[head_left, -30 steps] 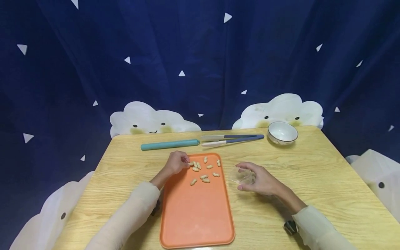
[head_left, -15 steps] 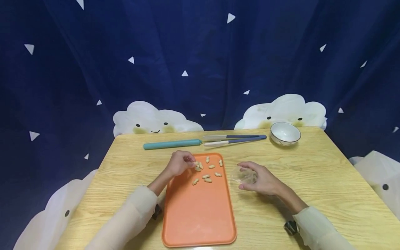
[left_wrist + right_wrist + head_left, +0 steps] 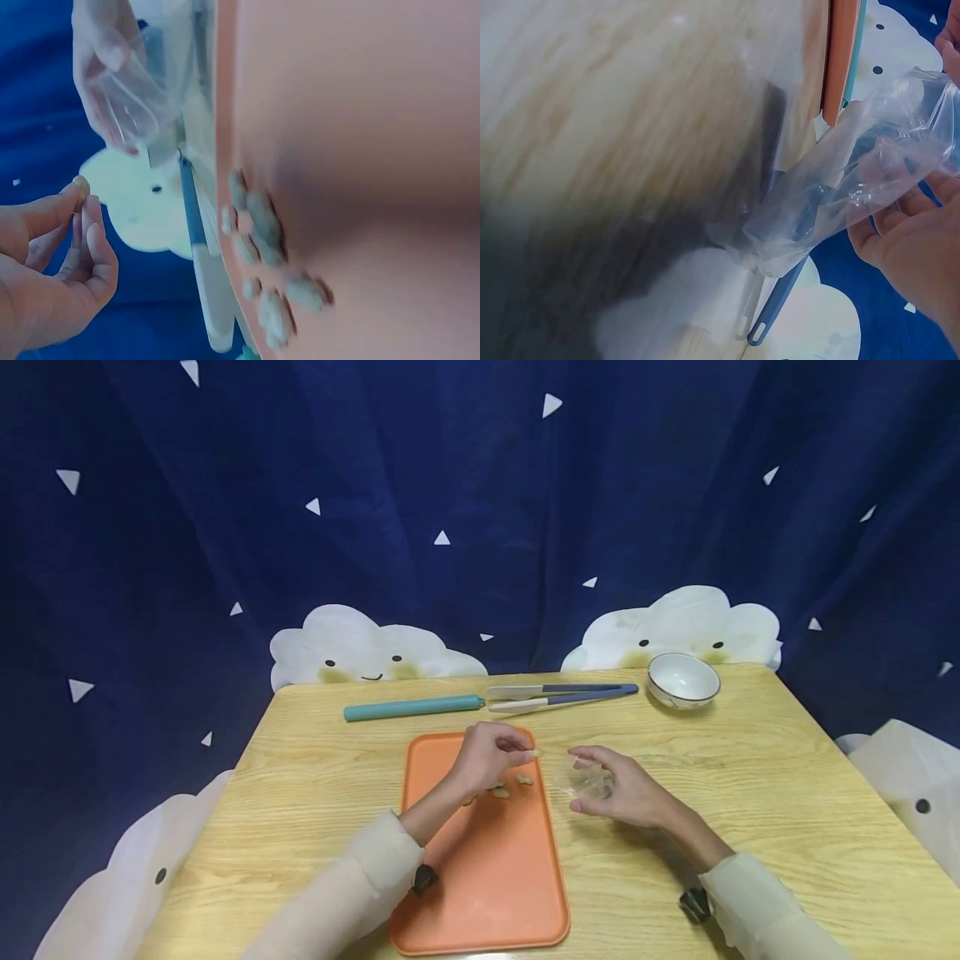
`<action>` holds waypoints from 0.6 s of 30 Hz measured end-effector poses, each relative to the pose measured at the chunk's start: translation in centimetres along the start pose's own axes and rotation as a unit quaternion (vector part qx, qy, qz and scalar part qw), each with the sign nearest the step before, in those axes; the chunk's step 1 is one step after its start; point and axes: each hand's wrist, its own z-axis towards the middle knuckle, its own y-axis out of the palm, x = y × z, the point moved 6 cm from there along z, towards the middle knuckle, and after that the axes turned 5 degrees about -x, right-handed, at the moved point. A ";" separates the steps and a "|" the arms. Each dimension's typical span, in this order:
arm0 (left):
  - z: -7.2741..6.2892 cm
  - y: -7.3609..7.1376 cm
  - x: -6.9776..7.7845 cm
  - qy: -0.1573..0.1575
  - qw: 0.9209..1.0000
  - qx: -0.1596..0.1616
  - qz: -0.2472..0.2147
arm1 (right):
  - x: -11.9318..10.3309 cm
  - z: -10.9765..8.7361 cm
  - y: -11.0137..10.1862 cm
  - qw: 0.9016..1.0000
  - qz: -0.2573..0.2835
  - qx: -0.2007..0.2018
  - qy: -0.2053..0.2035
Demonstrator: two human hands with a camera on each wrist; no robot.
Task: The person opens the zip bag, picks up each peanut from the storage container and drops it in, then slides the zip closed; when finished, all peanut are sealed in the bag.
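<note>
My left hand [image 3: 483, 760] is over the far right part of an orange tray [image 3: 495, 893], pinching a peanut [image 3: 535, 753] between thumb and fingertips. In the left wrist view the same peanut [image 3: 81, 184] shows at the fingertips. Several more peanuts [image 3: 266, 225] lie on the tray, partly hidden by the left hand in the head view. Right of the tray, my right hand [image 3: 626, 789] holds a clear plastic bag [image 3: 870, 172], its fingers and thumb curved round it. The bag's mouth faces the left hand, a short gap apart.
Behind the tray lie a teal stick-like roll [image 3: 414, 707] and a pair of tongs [image 3: 562, 695] with blue handles and pale tips. At the back right of the wooden table [image 3: 787, 793] stands a white bowl [image 3: 683, 681]. A dark blue curtain [image 3: 480, 485] hangs behind.
My left hand has picked up a peanut from the far left of the tray and moved right with it, towards the bag. The right hand has hardly moved.
</note>
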 end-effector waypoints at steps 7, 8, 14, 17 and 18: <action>0.4 2.9 0.5 0.013 1.000 -0.026 0.011 | 0.0 0.2 0.0 1.000 -0.004 0.001 -0.003; 0.4 3.3 0.6 0.016 0.999 -0.031 0.015 | 0.0 0.2 0.0 1.000 -0.006 0.001 -0.003; 0.1 5.0 0.8 0.043 0.997 -0.046 0.048 | -0.3 0.2 0.0 1.000 -0.018 0.007 -0.009; 0.1 5.1 0.8 0.054 0.996 -0.044 0.053 | -0.5 0.2 0.0 1.000 -0.019 0.008 -0.012; 0.0 4.9 0.8 0.055 0.996 -0.042 0.053 | -0.5 0.2 -0.1 1.000 -0.019 0.008 -0.012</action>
